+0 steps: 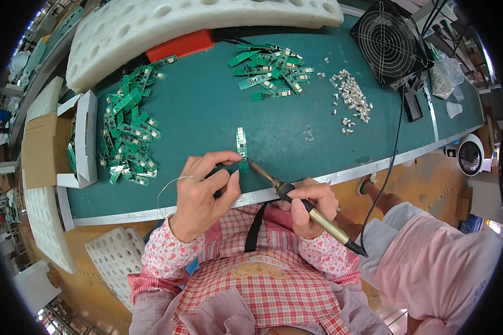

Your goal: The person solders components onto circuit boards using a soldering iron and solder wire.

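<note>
At the near edge of the worktop (201,123), the right hand (313,209) has its grip closed around the handle of a soldering iron (327,226), which slants away to the left with its tip at the near end of a narrow green circuit board (241,142); tip contact cannot be confirmed. The left hand (204,192) is curled to the left of the tip, its index fingertip beside the same board end; whether its grip holds the board cannot be told. A partly hidden dark item (221,174) shows between its fingers and thumb, and a thin wire (165,190) loops out on its left side. The circuit board lies lengthwise, pointing away from the operator. Left of it, a loose pile of similar boards (131,139) lies beside a white-walled cardboard box (86,139). Farther right are scattered small white components (352,97). Beyond, a second board pile (274,72) occupies the far middle, with a black fan (388,44) at far right and a white perforated foam block (207,14) along the far side.
</note>
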The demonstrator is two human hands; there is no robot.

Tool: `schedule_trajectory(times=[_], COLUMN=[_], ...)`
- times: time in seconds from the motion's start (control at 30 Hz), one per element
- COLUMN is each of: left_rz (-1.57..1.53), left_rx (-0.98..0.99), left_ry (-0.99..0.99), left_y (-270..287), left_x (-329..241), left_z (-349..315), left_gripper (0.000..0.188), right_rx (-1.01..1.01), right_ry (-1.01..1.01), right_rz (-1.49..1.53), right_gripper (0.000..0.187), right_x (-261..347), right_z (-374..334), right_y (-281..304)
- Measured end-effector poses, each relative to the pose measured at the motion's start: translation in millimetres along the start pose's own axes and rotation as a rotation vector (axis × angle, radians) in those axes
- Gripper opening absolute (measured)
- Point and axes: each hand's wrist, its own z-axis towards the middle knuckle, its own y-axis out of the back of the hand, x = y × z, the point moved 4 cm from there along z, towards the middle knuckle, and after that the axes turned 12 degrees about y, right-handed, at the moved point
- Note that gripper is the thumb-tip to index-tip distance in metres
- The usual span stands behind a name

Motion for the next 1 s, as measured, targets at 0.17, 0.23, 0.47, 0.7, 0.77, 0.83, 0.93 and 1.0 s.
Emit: schedule_trajectory(times=[0.17,0.23,0.47,0.7,0.77,0.83,0.93,1.0], left_rz=[0.026,0.039,0.083,0.019,0.041,0.084,0.076,0.076], left_rx=[-0.036,-0.025,0.021,0.039,0.054,0.053,0.050,0.051], left_ry=[-0.020,-0.013,-0.010,0.049,0.037,0.022,0.009,0.004], left_y=[0,0,-1,-2,-3,-1,-2,-2], left_x=[0,-1,-3,4,5,2,2,2], left_z=[0,1,3,15,16,16,17,17], left_gripper=[0.018,0.017,0.008,0.018,0.018,0.018,0.018,0.018], right_rx=[0.021,0.037,0.097,0.087,0.080,0.068,0.026,-0.007], right_ry=[0.066,0.090,0.202,0.218,0.206,0.209,0.216,0.218], right_rz=[0.008,-0.001,-0.054,-0.076,-0.073,-0.067,-0.063,-0.062], right_gripper=[0.012,0.012,0.015,0.017,0.017,0.017,0.016,0.016], right_x=[2,1,5,8,7,5,7,6], right_z=[4,5,8,8,5,3,3,1], right_y=[-2,-2,-5,-5,-6,-8,-5,-4])
